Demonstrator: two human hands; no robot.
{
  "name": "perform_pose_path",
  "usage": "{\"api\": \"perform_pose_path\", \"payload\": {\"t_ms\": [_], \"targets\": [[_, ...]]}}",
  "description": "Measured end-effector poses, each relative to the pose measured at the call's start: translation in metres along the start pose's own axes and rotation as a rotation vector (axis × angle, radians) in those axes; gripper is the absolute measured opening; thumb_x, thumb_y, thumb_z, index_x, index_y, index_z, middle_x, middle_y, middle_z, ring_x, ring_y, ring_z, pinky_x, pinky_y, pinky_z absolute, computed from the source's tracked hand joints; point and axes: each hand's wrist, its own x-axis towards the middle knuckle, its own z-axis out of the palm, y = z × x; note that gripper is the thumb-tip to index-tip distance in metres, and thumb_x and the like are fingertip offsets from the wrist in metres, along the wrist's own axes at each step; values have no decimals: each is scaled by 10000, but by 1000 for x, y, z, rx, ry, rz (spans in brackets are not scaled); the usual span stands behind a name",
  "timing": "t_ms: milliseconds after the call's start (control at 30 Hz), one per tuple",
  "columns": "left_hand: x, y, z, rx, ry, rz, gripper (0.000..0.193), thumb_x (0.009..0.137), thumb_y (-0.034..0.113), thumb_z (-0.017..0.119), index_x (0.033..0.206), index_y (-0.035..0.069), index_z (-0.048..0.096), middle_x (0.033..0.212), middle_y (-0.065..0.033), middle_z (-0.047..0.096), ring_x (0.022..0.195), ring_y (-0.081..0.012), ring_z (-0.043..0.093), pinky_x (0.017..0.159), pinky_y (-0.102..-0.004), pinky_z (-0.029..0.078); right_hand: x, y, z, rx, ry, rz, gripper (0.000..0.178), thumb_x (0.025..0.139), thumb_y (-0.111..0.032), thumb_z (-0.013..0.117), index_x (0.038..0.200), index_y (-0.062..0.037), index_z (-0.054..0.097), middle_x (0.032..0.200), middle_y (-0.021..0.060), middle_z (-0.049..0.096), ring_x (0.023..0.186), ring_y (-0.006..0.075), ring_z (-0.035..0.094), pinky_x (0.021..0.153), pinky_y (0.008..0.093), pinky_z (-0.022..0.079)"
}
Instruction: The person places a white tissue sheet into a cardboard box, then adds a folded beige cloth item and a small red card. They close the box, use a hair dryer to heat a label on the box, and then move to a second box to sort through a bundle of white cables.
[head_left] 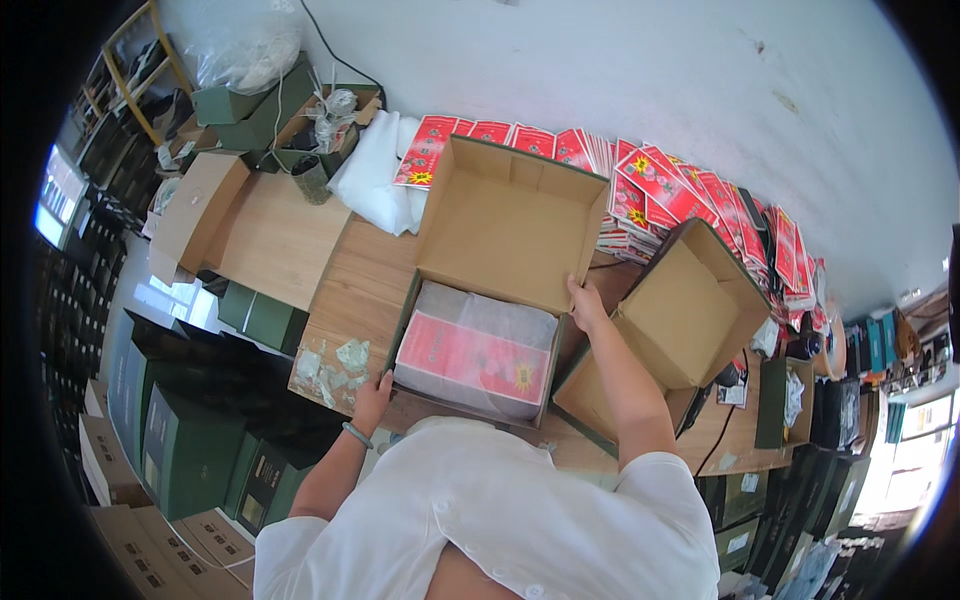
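Observation:
In front of me an open cardboard box (548, 412), green outside and brown inside, sits on the wooden table with its hinged lid (505, 215) raised. Inside lie a grey tissue-wrapped bundle (440, 302) and a red printed paper bag or sheet (470, 362) across it; what the tissue wraps is hidden. My right hand (585, 304) pinches the lid's right edge near the hinge. At the box's near left corner, my left hand (372, 400) grips the side, its fingers partly hidden. A second open box (690, 300), holding nothing I can see, stands tilted to the right.
Many red printed packets (660, 185) are piled along the wall. White padding (375, 170) and a large open carton (270, 230) lie to the left. Torn scraps (335, 370) rest at the table's left edge. Green boxes (190, 450) are stacked at lower left.

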Motion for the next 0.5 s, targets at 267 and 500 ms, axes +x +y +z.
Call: {"api": "perform_pose_path", "payload": {"t_ms": [267, 500], "targets": [[-2, 31, -63, -566, -4, -344, 925, 927, 780, 265, 1539, 87, 292, 1345, -212, 552, 1169, -327, 593, 1009, -471, 435, -58, -7, -13, -664, -392, -335, 595, 857, -100, 696, 1400, -4, 472, 1394, 118, 519, 1284, 261, 507, 1059, 352, 412], [-7, 112, -88, -443, -222, -165, 851, 965, 720, 288, 1557, 109, 273, 1507, -202, 403, 1347, -331, 423, 1120, -436, 306, -175, 63, 52, -512, 104, -84, 679, 1024, -462, 457, 1478, 29, 343, 1433, 274, 460, 1343, 379, 446, 1054, 407, 409]]}}
